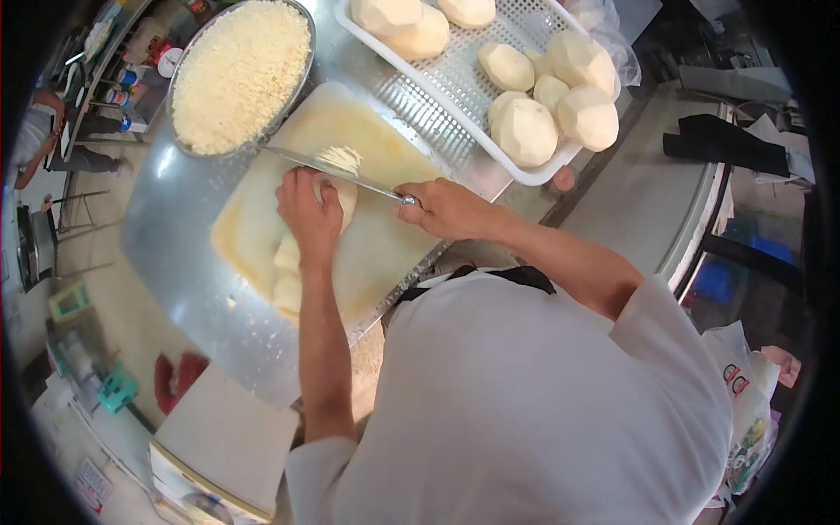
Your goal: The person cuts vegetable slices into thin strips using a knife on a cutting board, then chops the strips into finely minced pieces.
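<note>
1. Head view: bowl (241,79) heaped with pale bits, on tabletop (171,245).
2. Left hand (311,210) curled over peeled root (346,203), on board (376,254).
3. Knife (350,178) beside pale slices (339,159).
4. Right hand (451,208) gripping knife handle.
5. White basket (451,109), peeled roots inside.

A shiny metal table (175,236) has a pale, rectangular cutting board (376,254) lying on it, set at a slant and stained yellowish-brown along parts of its border. On the board are a small heap of thin, pale strips (339,159) and, nearer the wearer, some pale, thick pieces (287,255). Just beside the board's far left side sits a wide, round metal bowl (312,61) full of fine, cream-colored bits. Toward the far right is a white, perforated plastic basket (451,109) holding large peeled roots (525,131). Small pale scraps (232,303) dot the metal.
</note>
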A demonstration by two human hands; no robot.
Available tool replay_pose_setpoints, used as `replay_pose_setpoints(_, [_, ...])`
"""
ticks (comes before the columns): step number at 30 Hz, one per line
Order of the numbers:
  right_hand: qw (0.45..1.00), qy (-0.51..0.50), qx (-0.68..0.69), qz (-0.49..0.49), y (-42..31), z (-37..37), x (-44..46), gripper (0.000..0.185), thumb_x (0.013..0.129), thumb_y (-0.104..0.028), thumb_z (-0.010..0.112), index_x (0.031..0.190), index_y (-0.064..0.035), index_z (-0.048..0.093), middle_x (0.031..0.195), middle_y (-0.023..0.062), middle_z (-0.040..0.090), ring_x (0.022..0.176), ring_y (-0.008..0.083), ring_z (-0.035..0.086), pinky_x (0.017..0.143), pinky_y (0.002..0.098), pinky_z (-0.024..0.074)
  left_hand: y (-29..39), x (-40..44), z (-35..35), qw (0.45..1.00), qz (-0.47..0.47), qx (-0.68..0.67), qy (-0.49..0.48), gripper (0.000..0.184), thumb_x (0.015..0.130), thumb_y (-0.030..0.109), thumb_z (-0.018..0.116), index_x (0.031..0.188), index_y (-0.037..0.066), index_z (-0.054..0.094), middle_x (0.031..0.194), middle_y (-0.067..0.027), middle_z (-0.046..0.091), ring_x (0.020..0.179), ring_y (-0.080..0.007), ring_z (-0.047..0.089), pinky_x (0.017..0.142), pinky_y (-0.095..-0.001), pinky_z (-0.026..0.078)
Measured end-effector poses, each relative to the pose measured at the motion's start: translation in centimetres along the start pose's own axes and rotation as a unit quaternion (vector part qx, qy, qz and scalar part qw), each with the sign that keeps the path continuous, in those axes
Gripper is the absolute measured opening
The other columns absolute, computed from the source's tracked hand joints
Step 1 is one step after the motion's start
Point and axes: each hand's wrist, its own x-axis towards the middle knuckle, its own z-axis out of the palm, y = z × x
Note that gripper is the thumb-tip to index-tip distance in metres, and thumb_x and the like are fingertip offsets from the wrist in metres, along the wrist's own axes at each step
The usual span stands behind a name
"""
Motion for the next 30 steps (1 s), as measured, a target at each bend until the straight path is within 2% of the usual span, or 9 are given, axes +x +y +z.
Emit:
replay_pose_setpoints(2, [1.0, -0.022, 0.01, 0.008, -0.8, -0.6, -0.1, 0.055, 0.106, -0.038, 0.056, 0.133, 0.0096, 0.063, 0.086, 0.028, 0.07, 0.085, 0.0405, 0.071, 0.08, 0.0467, 0.0546, -0.4, 0.8, 0.2, 1.0, 0.009, -0.01, 0.016, 0.034, 0.083, 0.009, 0.064, 0.117, 0.008, 0.064, 0.118, -0.0144, 0.063, 0.109, -0.0435, 0.056, 0.089, -0.0562, 0.046])
replay_pose_setpoints(5, [1.0, -0.004, 0.001, -0.01, -2.0, -0.7, -1.5, 0.056, 0.106, -0.038, 0.056, 0.134, 0.0096, 0.063, 0.085, 0.0279, 0.07, 0.084, 0.041, 0.071, 0.081, 0.0468, 0.0549, -0.4, 0.2, 0.4, 1.0, 0.004, -0.023, 0.018, 0.031, 0.082, 0.009, 0.064, 0.113, 0.007, 0.065, 0.116, -0.0138, 0.064, 0.108, -0.0431, 0.056, 0.089, -0.056, 0.045])
replay_pose_setpoints(8, [0.999, 0.007, -0.015, -0.047, 1.4, 0.4, 1.1, 0.056, 0.106, -0.039, 0.056, 0.134, 0.01, 0.062, 0.085, 0.0289, 0.07, 0.084, 0.0411, 0.071, 0.083, 0.0469, 0.0551, 0.2, 0.5, -0.1, 0.999, -0.012, -0.027, 0.014, 0.028, 0.082, 0.009, 0.064, 0.11, 0.007, 0.065, 0.114, -0.0138, 0.064, 0.107, -0.0427, 0.057, 0.089, -0.0557, 0.045])
replay_pose_setpoints(11, [1.0, -0.024, -0.013, 0.005, -2.4, -1.2, -1.0, 0.057, 0.106, -0.039, 0.056, 0.135, 0.0101, 0.062, 0.086, 0.0302, 0.07, 0.085, 0.0411, 0.071, 0.084, 0.047, 0.0551, -0.2, 0.6, 0.2, 0.999, -0.011, -0.034, 0.015, 0.026, 0.082, 0.007, 0.064, 0.108, 0.007, 0.064, 0.112, -0.0138, 0.064, 0.106, -0.0427, 0.057, 0.09, -0.0553, 0.045])
replay_pose_setpoints(16, [1.0, 0.008, 0.004, -0.02, 0.7, 0.6, 0.9, 0.051, 0.105, -0.037, 0.057, 0.127, 0.0067, 0.067, 0.091, 0.0293, 0.072, 0.091, 0.0435, 0.072, 0.086, 0.0497, 0.0553, -0.2, 0.4, -0.5, 0.998, 0.006, -0.067, 0.0, 0.025, 0.088, 0.004, 0.064, 0.113, 0.007, 0.066, 0.113, -0.016, 0.062, 0.109, -0.0424, 0.056, 0.092, -0.0547, 0.045])
replay_pose_setpoints(19, [0.999, 0.027, -0.018, -0.025, 1.2, 1.4, 1.3, 0.047, 0.104, -0.037, 0.058, 0.125, 0.0038, 0.068, 0.093, 0.0278, 0.073, 0.093, 0.0444, 0.072, 0.087, 0.0511, 0.0555, 0.6, -1.3, -2.3, 0.999, 0.049, -0.001, -0.013, 0.04, 0.088, 0.003, 0.062, 0.127, 0.005, 0.064, 0.128, -0.0219, 0.057, 0.118, -0.0448, 0.051, 0.102, -0.0547, 0.043])
replay_pose_setpoints(22, [1.0, 0.004, -0.002, -0.011, 0.4, 0.9, 0.2, 0.046, 0.103, -0.036, 0.058, 0.127, 0.0026, 0.068, 0.094, 0.0275, 0.074, 0.094, 0.0438, 0.072, 0.087, 0.0517, 0.0554, 1.6, -1.6, -2.7, 0.998, 0.0, 0.024, -0.062, 0.041, 0.09, 0.004, 0.062, 0.131, 0.007, 0.064, 0.131, -0.0217, 0.052, 0.119, -0.043, 0.049, 0.097, -0.0556, 0.044])
replay_pose_setpoints(26, [1.0, -0.015, -0.001, 0.014, -3.2, -0.8, -1.9, 0.044, 0.103, -0.035, 0.058, 0.122, 0.003, 0.069, 0.094, 0.0282, 0.073, 0.095, 0.0429, 0.072, 0.086, 0.053, 0.055, 0.9, -1.4, -2.0, 0.998, 0.002, 0.031, -0.052, 0.043, 0.087, 0.004, 0.063, 0.13, 0.007, 0.063, 0.132, -0.021, 0.051, 0.118, -0.044, 0.05, 0.098, -0.0558, 0.044])
replay_pose_setpoints(30, [0.998, 0.023, -0.011, -0.063, 1.7, 1.3, 1.5, 0.045, 0.104, -0.037, 0.057, 0.114, 0.0049, 0.068, 0.094, 0.0302, 0.071, 0.093, 0.0457, 0.07, 0.085, 0.0548, 0.0537, 0.3, -1.7, -1.3, 0.998, 0.057, 0.016, -0.034, 0.04, 0.084, 0.004, 0.063, 0.124, 0.006, 0.064, 0.126, -0.0223, 0.056, 0.114, -0.0445, 0.052, 0.096, -0.0567, 0.044])
